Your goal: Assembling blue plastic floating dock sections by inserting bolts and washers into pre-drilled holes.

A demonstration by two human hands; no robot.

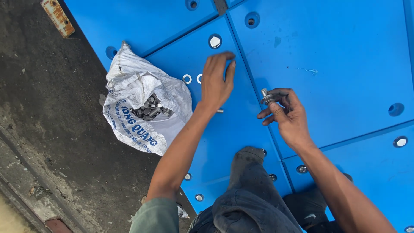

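Observation:
My right hand (287, 113) grips a grey bolt (265, 97) with a nut or washer on it, held just above the blue panel (327, 60). My left hand (217, 82) reaches flat over the panel, fingers apart, beside two loose metal washers (192, 79) that lie on the blue surface. A small metal piece (220, 111) lies under my left wrist. An open white woven sack (142, 108) full of grey bolts (151, 108) sits to the left of my left hand, at the panel's edge.
The blue panels have round recessed holes, some with bolt heads (214, 41) in them, some without (396, 109). Dark dirty ground (47, 112) lies to the left, with a rusty bar (57, 17) at top left. My knee (246, 172) in dark trousers rests on the panel.

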